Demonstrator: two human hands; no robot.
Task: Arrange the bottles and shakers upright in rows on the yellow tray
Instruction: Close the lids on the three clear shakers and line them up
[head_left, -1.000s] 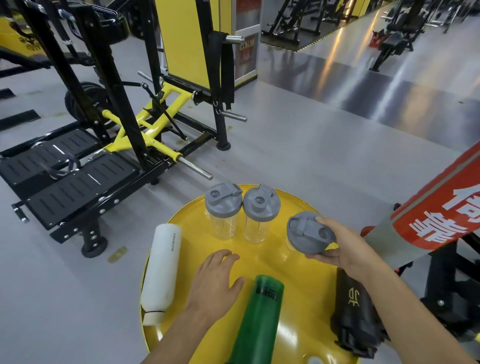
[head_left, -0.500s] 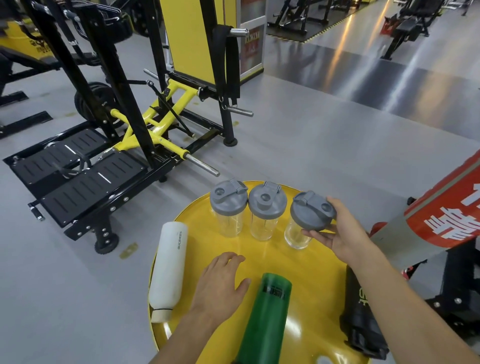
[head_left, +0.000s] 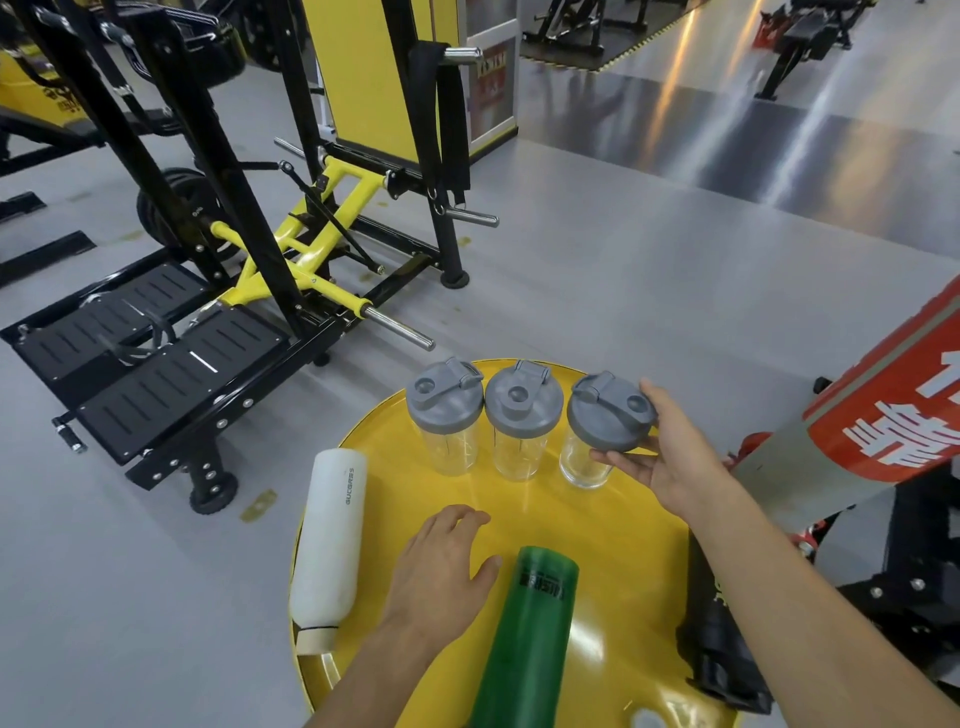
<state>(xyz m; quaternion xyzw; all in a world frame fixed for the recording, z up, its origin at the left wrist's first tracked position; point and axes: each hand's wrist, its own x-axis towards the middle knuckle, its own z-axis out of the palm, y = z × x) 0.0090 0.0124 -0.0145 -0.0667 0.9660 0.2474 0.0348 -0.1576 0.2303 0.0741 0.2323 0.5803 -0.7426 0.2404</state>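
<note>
A round yellow tray (head_left: 623, 530) holds three clear shakers with grey lids along its far edge. The left shaker (head_left: 445, 415) and the middle shaker (head_left: 522, 418) stand upright. My right hand (head_left: 670, 457) grips the third shaker (head_left: 602, 426) by its lid; it stands slightly tilted beside the middle one. My left hand (head_left: 441, 566) rests flat on the tray, fingers apart, holding nothing. A white bottle (head_left: 330, 540) lies on the tray's left rim. A green bottle (head_left: 524, 634) lies in the near middle. A black bottle (head_left: 719, 649) lies on the right rim under my forearm.
A black and yellow gym machine (head_left: 218, 291) with foot plates stands to the left, its steel bar end (head_left: 400, 327) reaching toward the tray. A red and grey padded beam (head_left: 883, 415) rises on the right. Grey floor surrounds the tray.
My right hand has carried the third shaker up and leftward, setting it upright in line with the other two. My left hand has stayed on the tray.
</note>
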